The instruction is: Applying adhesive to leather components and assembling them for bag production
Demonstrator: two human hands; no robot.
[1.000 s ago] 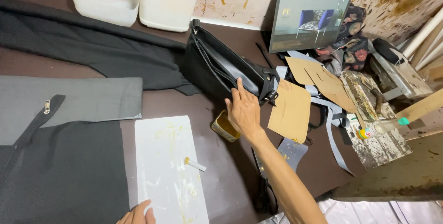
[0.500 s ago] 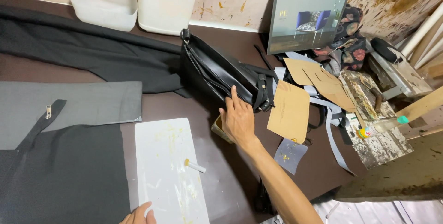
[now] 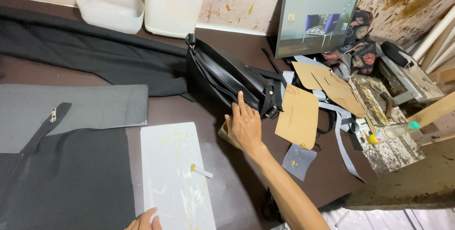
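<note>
My right hand (image 3: pixel 245 126) reaches across the brown table (image 3: pixel 189 111) and lies palm down over a small tan container (image 3: pixel 223 132), most of it hidden under the palm. The fingers are stretched out, and the index fingertip touches the black leather bag (image 3: pixel 227 76) near its strap buckle (image 3: pixel 271 112). Whether the hand grips the container is hidden. Only the fingertips of my left hand (image 3: pixel 144 220) show at the bottom edge, resting on the near end of a white board (image 3: pixel 175 178) smeared with yellow glue. A small white stick (image 3: pixel 202 171) lies on that board.
Black and grey fabric pieces (image 3: pixel 66 163) with a zipper pull cover the left. A white tub (image 3: pixel 110 8) and a white jug (image 3: pixel 174 2) stand at the back. Tan card patterns (image 3: pixel 298 116), grey straps, a picture panel (image 3: pixel 315 19) and a paint-spattered block (image 3: pixel 384 135) crowd the right.
The view has shifted a little and come closer. My right hand stays over the tan container by the bag, and the left fingertips stay at the board's near end.
</note>
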